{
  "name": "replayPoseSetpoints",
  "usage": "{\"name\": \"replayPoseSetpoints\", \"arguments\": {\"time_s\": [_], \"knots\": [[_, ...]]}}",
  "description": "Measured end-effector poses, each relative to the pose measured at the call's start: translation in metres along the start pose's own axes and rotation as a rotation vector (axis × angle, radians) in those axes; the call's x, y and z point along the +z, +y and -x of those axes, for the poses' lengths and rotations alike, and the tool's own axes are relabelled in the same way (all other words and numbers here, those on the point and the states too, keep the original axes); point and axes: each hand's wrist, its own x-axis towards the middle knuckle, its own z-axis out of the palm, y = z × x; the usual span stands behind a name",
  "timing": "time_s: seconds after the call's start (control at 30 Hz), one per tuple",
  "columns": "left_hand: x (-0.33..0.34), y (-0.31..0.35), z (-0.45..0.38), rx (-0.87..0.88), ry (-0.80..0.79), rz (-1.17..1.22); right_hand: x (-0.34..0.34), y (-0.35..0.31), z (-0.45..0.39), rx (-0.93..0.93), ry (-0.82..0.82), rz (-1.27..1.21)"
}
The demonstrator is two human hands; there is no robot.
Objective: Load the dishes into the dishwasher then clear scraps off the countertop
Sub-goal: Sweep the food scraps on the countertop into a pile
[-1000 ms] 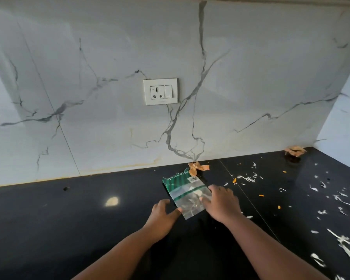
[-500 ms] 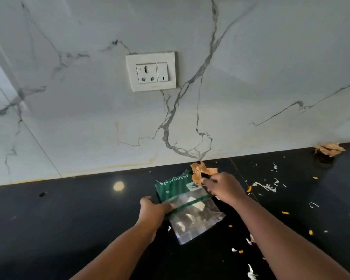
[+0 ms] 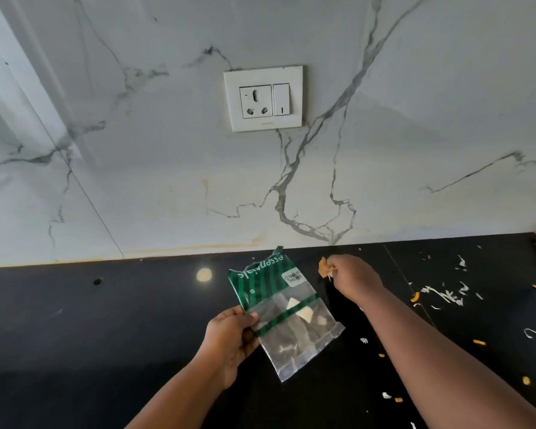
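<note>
Packet [image 3: 279,308], green-topped with a clear lower half, was held at the centre of the view above the black desk [image 3: 106,335], gripped along its 9 o'clock edge by the left hand [image 3: 229,339]. The right hand [image 3: 353,277], apart at 2 o'clock from the packet, pinched a tan scrap [image 3: 323,267]. White and orange scraps [image 3: 443,294] lay scattered on the desk toward 3 o'clock. A socket plate [image 3: 263,99] sat on the marble wall at 12 o'clock.
</note>
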Motion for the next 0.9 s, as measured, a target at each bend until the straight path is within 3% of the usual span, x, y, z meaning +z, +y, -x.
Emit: {"name": "replayPoseSetpoints", "arguments": {"time_s": [0.37, 0.77, 0.9], "knots": [[0.000, -0.001, 0.055, -0.004, -0.078, 0.174, -0.039, -0.002, 0.102, 0.071, 0.248, -0.183], [-0.045, -0.042, 0.161, -0.110, -0.423, 0.059, -0.052, -0.032, 0.318, 0.256, 0.508, -0.270], [-0.063, -0.070, 0.198, -0.180, -0.499, 0.015, -0.043, -0.034, 0.395, 0.362, 0.520, -0.259]]}}
